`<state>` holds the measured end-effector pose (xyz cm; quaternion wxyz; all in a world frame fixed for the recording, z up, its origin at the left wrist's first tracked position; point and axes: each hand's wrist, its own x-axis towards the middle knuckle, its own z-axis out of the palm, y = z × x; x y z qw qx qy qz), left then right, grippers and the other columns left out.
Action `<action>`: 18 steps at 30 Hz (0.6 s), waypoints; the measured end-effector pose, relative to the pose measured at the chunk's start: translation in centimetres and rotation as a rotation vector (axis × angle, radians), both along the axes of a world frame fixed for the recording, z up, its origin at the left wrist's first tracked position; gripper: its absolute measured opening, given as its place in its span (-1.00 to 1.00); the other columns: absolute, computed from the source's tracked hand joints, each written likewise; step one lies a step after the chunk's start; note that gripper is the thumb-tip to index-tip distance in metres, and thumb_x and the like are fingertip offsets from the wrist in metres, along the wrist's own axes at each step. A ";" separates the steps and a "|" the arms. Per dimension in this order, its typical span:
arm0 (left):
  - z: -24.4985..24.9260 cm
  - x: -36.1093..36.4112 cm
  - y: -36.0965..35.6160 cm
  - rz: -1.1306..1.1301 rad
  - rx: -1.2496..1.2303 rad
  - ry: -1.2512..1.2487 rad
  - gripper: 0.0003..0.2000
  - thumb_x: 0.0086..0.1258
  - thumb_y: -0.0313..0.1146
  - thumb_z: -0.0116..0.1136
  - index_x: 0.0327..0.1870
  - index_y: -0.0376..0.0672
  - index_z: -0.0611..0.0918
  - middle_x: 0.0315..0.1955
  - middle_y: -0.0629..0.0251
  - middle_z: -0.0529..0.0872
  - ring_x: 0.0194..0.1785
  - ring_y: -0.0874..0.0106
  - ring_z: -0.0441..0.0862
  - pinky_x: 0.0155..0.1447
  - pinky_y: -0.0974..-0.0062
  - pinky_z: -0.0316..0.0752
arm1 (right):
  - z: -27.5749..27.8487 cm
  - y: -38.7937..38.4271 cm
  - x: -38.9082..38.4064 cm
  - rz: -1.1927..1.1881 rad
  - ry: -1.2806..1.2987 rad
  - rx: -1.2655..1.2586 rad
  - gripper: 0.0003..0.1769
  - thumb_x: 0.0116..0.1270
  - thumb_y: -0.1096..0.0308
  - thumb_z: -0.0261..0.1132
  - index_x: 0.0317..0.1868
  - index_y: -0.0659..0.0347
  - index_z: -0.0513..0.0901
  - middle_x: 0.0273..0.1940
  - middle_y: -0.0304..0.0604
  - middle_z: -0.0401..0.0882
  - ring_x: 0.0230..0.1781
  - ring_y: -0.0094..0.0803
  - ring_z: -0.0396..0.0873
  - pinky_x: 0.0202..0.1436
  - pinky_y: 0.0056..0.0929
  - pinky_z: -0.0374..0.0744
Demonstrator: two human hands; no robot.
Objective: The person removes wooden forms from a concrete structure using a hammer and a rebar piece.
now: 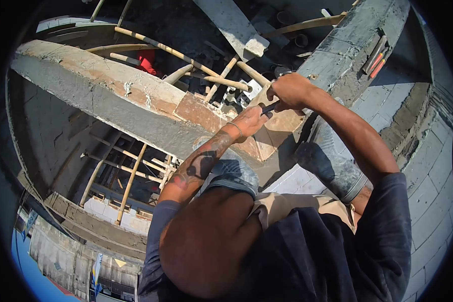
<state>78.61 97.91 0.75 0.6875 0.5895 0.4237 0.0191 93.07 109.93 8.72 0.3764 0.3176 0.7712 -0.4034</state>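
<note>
My left hand (250, 120) is closed around one end of a dark, narrow tool (271, 107); its exact kind is hard to tell. Wrapped over the tool farther up is my right hand (292, 91), with a dark end poking out past the fingers. Both hands are over the corner where concrete beams meet. Below them lies a tan wooden board (279, 132), and a worn reddish-brown board (201, 109) runs along the beam to the left.
Bamboo poles (171, 50) cross the deep opening ahead. Red-handled tools (376, 65) rest on the right concrete beam (340, 48). A long plastered beam (100, 103) stretches left above another drop. My boot (332, 163) stands by pale block wall tops (428, 196).
</note>
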 end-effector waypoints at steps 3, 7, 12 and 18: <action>-2.8 1.5 -4.3 -0.010 0.185 -0.120 -0.69 0.29 -0.17 0.00 -0.22 -0.31 0.43 -0.34 -0.10 0.58 -0.16 -0.04 0.51 -0.06 0.13 0.38 | 2.1 -5.9 2.4 -0.235 -0.092 -0.023 -0.69 0.07 0.14 0.31 -0.19 0.07 0.64 -0.40 -0.06 0.63 -0.32 -0.14 0.61 -0.23 -0.22 0.54; -1.6 3.3 -8.6 -0.571 0.032 -0.116 -0.58 0.16 -0.06 0.14 -0.17 -0.28 0.56 -0.25 -0.03 0.62 -0.08 0.06 0.54 0.07 0.25 0.37 | 4.8 -19.9 4.7 -0.735 -0.003 -0.097 -0.68 0.25 0.12 0.18 -0.16 0.18 0.59 -0.54 0.12 0.51 -0.50 0.10 0.50 -0.44 -0.07 0.44; -0.2 0.3 -5.9 -0.773 0.111 -0.026 -0.47 0.04 0.04 0.21 -0.11 -0.26 0.58 -0.15 0.00 0.60 0.03 0.10 0.49 0.13 0.28 0.34 | 1.6 -23.6 1.0 -0.859 -0.042 -0.004 -0.68 0.25 0.15 0.17 -0.12 0.18 0.58 -0.58 0.17 0.49 -0.52 0.11 0.50 -0.45 -0.09 0.45; -0.8 -1.2 -4.7 -0.665 0.148 0.044 -0.51 0.02 0.05 0.21 -0.20 -0.21 0.61 -0.18 0.06 0.62 0.02 0.14 0.50 0.12 0.31 0.34 | 0.2 -19.2 0.2 -0.751 -0.028 -0.208 -0.67 0.27 0.12 0.09 -0.16 0.20 0.57 -0.44 0.21 0.54 -0.34 0.11 0.53 -0.26 -0.04 0.47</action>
